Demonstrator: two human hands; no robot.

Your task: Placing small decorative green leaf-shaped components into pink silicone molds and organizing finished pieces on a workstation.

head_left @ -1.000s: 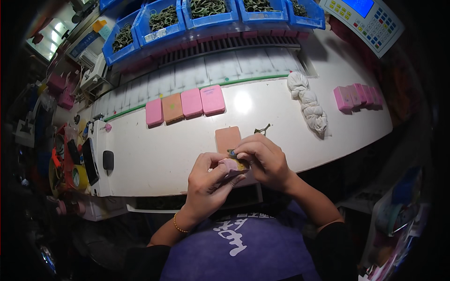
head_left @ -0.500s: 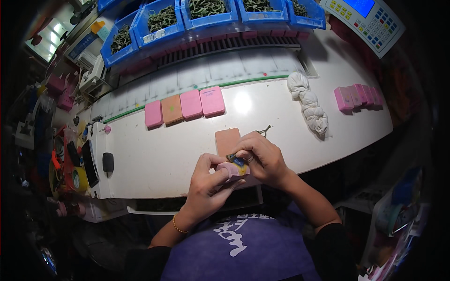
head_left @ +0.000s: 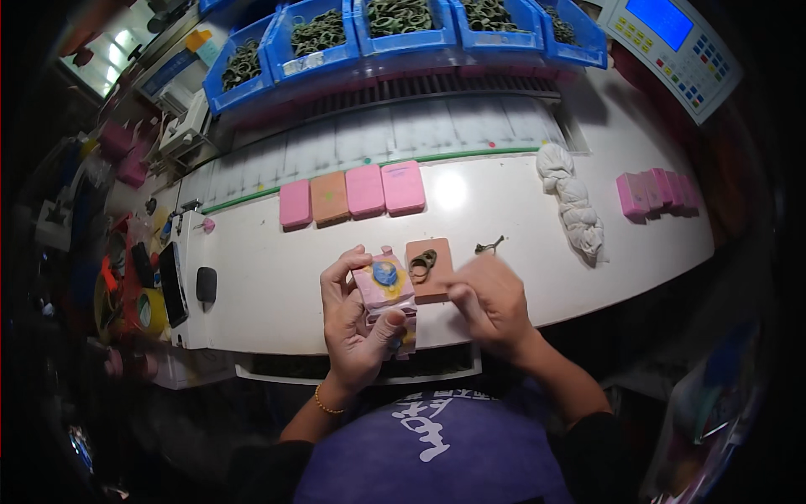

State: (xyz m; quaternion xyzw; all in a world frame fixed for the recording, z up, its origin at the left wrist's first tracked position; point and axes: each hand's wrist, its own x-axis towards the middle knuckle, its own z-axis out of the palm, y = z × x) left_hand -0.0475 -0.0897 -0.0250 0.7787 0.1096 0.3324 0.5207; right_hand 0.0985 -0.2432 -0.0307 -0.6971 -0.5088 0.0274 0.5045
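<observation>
My left hand (head_left: 351, 332) grips a pink rubber mould (head_left: 375, 294), its fingers behind and its thumb across the lower part. The mould is spread open, and its upper face shows a blue domed spot with yellow around it. A dark green ring-shaped piece (head_left: 423, 262) lies on a flat brown block (head_left: 432, 290) just right of the mould. At the block's right edge is my right hand (head_left: 494, 302), smeared by motion; whether its fingers hold anything cannot be made out. Behind it lies a small dark green forked piece (head_left: 489, 245).
Pink and brown blocks (head_left: 365, 190) stand in a row along the bench's far side. Blue bins (head_left: 411, 40) of green rings sit behind. To the right are a twisted white cloth (head_left: 574, 206), several pink blocks (head_left: 651, 195) and a keypad device (head_left: 676, 50).
The mould, earlier pinched between both hands, is now spread open in my left hand. My right hand has moved away to the right, and a green ring-shaped piece now lies on the brown block.
</observation>
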